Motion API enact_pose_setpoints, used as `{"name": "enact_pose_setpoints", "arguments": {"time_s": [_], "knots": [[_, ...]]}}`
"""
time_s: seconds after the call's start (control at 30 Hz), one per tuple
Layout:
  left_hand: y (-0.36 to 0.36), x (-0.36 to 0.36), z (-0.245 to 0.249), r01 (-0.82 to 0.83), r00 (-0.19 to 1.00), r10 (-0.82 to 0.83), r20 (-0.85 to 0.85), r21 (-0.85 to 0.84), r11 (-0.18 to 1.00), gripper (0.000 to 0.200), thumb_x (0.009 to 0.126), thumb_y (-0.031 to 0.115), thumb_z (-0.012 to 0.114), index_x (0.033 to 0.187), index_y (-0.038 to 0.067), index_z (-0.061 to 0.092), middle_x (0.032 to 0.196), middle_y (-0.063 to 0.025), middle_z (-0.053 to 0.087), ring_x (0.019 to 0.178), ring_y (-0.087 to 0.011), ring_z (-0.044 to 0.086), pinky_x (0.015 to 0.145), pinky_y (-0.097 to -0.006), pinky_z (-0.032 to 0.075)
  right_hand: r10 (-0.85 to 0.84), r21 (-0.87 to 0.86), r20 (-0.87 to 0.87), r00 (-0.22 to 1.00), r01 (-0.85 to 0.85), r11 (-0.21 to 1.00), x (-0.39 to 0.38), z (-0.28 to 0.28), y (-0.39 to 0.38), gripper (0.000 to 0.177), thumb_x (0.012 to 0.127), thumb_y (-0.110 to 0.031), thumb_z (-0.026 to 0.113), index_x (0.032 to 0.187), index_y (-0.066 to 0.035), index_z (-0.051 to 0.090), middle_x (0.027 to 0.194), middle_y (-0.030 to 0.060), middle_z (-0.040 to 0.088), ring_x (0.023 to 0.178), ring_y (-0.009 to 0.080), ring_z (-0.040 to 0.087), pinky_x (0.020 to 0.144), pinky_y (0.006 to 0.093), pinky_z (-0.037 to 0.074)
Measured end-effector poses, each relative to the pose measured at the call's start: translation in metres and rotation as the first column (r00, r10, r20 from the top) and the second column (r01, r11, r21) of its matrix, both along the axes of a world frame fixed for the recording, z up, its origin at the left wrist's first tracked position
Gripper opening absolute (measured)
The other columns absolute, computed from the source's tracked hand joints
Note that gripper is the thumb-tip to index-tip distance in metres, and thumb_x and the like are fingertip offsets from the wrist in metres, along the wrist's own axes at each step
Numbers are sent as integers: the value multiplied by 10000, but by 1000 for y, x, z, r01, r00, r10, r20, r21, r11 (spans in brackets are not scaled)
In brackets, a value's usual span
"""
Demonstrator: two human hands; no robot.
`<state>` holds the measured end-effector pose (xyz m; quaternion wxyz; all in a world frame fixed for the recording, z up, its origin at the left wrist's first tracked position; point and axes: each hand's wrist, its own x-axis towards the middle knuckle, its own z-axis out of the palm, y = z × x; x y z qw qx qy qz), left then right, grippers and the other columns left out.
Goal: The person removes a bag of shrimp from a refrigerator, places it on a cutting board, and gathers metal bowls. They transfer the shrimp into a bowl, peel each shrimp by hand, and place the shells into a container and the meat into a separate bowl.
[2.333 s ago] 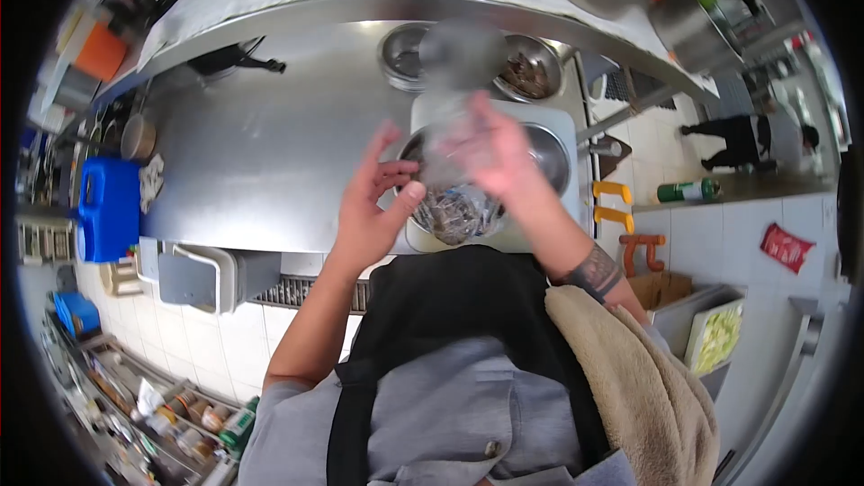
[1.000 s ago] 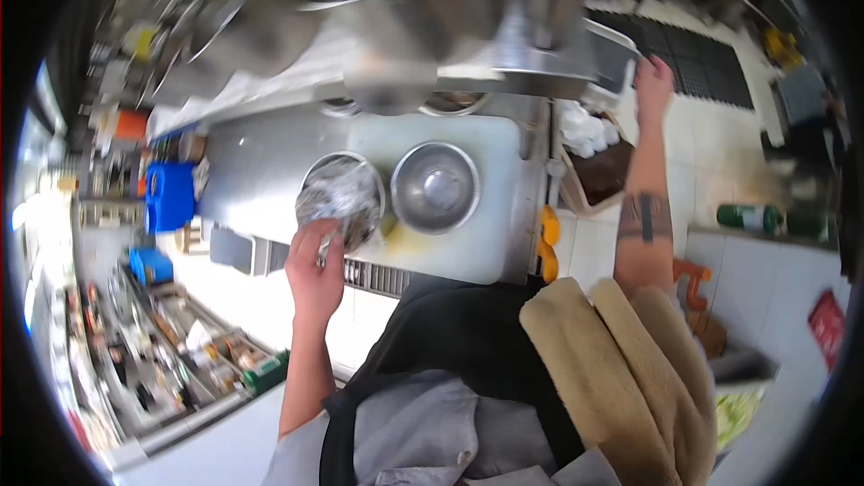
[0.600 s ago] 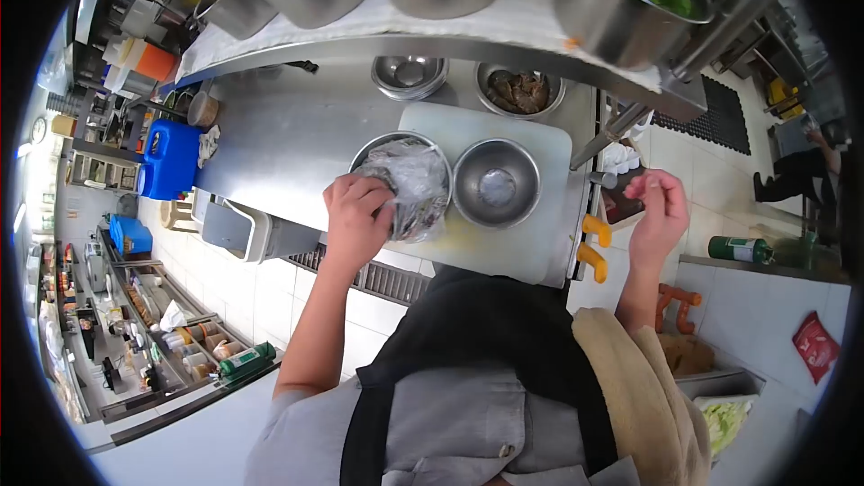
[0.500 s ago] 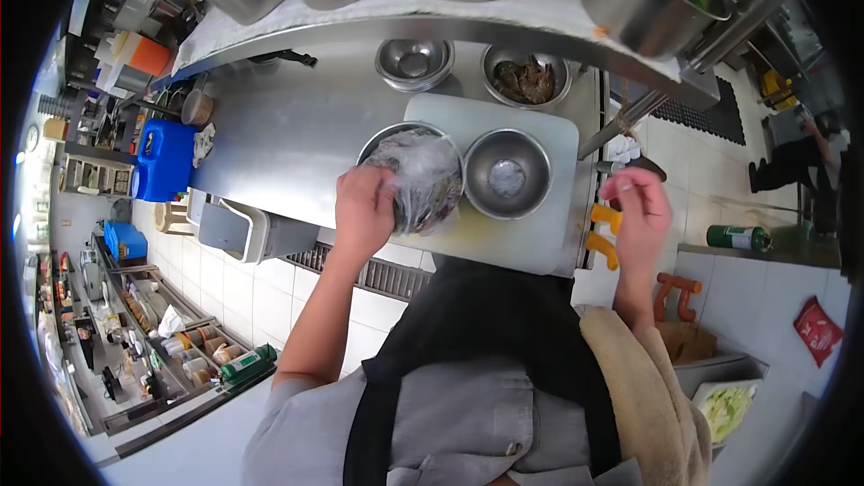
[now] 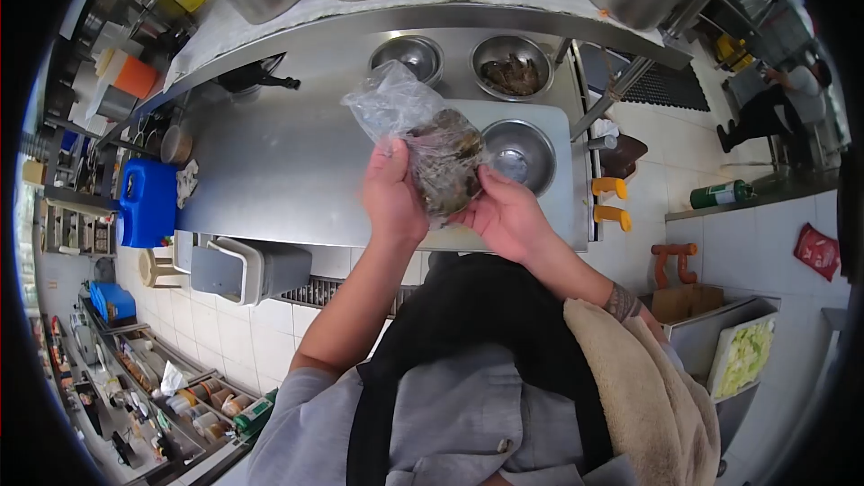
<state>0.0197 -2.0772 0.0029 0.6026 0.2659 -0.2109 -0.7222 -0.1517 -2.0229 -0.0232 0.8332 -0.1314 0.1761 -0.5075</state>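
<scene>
Both of my hands hold a clear plastic bag (image 5: 447, 157) with dark brownish contents, lifted over the white cutting board (image 5: 526, 112). My left hand (image 5: 393, 191) grips its left side, thumb up. Under its lower right side is my right hand (image 5: 511, 216), fingers pressed against the plastic. What exactly is inside cannot be made out through the film. Just right of the bag, a steel bowl (image 5: 538, 155) stands on the board with something small and clear at its bottom. The bowl that held the bag earlier is hidden from view.
Behind the board are a steel bowl of shrimp (image 5: 515, 78) and stacked steel bowls (image 5: 416, 56). A steel shelf (image 5: 405, 20) with deep containers overhangs the counter (image 5: 270, 162). A blue jug (image 5: 148, 202) is at left, yellow handles (image 5: 610, 187) at right. Another person (image 5: 778, 103) is farther right.
The bag has risen from its bowl and been tilted, its loose top now toward the upper left. My right hand, previously away at the right, has come in and taken hold of it.
</scene>
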Motion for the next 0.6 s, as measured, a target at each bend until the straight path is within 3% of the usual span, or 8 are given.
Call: {"name": "enact_pose_setpoints", "arguments": {"time_s": [0.1,0.17,0.2,0.37,0.5,0.53,0.57,0.6], "knots": [[0,-3,-17,61,998,-60,16,-40,997,275,1076,105,544,1338,22,553,1289,-134,654,1211,-224,632,1067,-369,491,-212,89,-122,970,224,971,-6,-7,3,353,1110,-238,488,1383,-18,532,1351,144,626,1246,274,628,1080,492,499],[5,-4,-9,208,896,-122,427,-161,965,284,1053,56,554,1330,-5,562,1308,-145,652,1236,-221,629,1065,-373,498,-342,90,-217,914,367,926,-19,-2,-5,314,1105,-242,506,1318,-20,568,1296,137,659,1147,243,675,977,455,558],[7,-5,-5,203,900,-120,419,-160,966,284,1053,56,554,1330,-5,562,1308,-145,652,1236,-221,629,1065,-373,498,-338,90,-226,914,365,927,-27,-2,-13,314,1105,-242,506,1318,-20,568,1296,137,659,1147,243,675,977,455,558],[15,12,-10,321,828,-177,532,-191,928,257,1055,76,557,1288,-26,587,1335,-158,653,1216,-246,664,1052,-378,511,-566,-181,-558,607,576,797,-83,-9,-90,285,1095,-271,539,1099,-7,646,1012,103,718,813,187,721,701,358,611],[36,37,-21,307,814,-208,542,-98,947,234,1062,101,574,1253,-28,615,1259,-130,688,1127,-228,700,989,-346,541,-431,-443,-896,-111,298,845,-120,-13,-169,374,1066,-306,568,962,21,717,903,166,730,703,228,716,705,376,602],[42,42,-24,286,802,-210,559,-51,957,220,1066,112,569,1222,-32,628,1220,-128,703,1095,-226,711,966,-344,552,-359,-433,-871,-336,179,883,-124,-11,-188,363,1049,-297,583,947,19,729,904,186,736,685,255,721,695,387,594],[47,48,-26,262,791,-211,575,-7,965,213,1071,122,565,1191,-36,641,1182,-127,718,1063,-225,723,943,-342,562,-361,-434,-869,-339,170,884,-134,-17,-211,363,1049,-297,583,947,19,729,904,186,736,685,255,721,695,387,594],[52,54,-28,256,795,-205,571,-9,967,213,1071,122,565,1191,-36,641,1182,-127,718,1063,-225,723,943,-342,562,-425,-480,-691,-585,-68,874,-148,-29,-235,347,1003,-326,603,1008,-5,733,991,211,736,822,313,728,781,440,577]]}}
